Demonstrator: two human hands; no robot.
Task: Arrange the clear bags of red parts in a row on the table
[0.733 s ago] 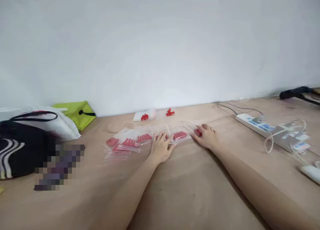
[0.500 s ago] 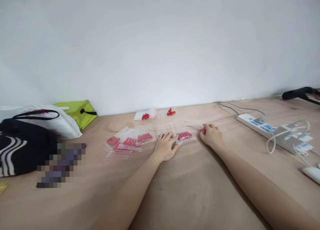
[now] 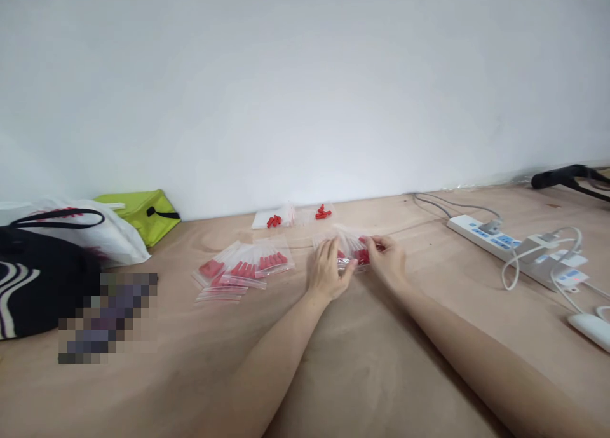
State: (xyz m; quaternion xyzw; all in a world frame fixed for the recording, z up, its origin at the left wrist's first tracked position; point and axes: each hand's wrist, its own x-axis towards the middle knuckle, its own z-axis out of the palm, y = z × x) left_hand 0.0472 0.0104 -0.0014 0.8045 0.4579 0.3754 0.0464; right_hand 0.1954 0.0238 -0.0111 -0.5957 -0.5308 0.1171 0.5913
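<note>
Several clear zip bags with red pieces (image 3: pixel 361 256) lie bunched between my two hands at the middle of the table. My left hand (image 3: pixel 328 270) curls round their left side, thumb and fingers pressed against the plastic. On the right side, my right hand (image 3: pixel 388 260) has its fingers closed on the bags' edge. Further left, more bags with red pieces (image 3: pixel 244 269) lie fanned and overlapping. Near the wall, small red pieces (image 3: pixel 274 221) rest on a white bag, and others (image 3: pixel 323 213) lie on a clear bag.
At the right a white power strip (image 3: pixel 495 242) has plugs and looped cables, with a black object (image 3: pixel 562 176) behind. To the left are a black bag (image 3: pixel 52 285), a white plastic bag (image 3: pixel 119 234), a green bag (image 3: pixel 159 225) and a blurred dark item (image 3: pixel 112 317).
My right hand has moved left with its bags, up against those at my left hand. The bags between my hands are now bunched closer together. The view has shifted slightly.
</note>
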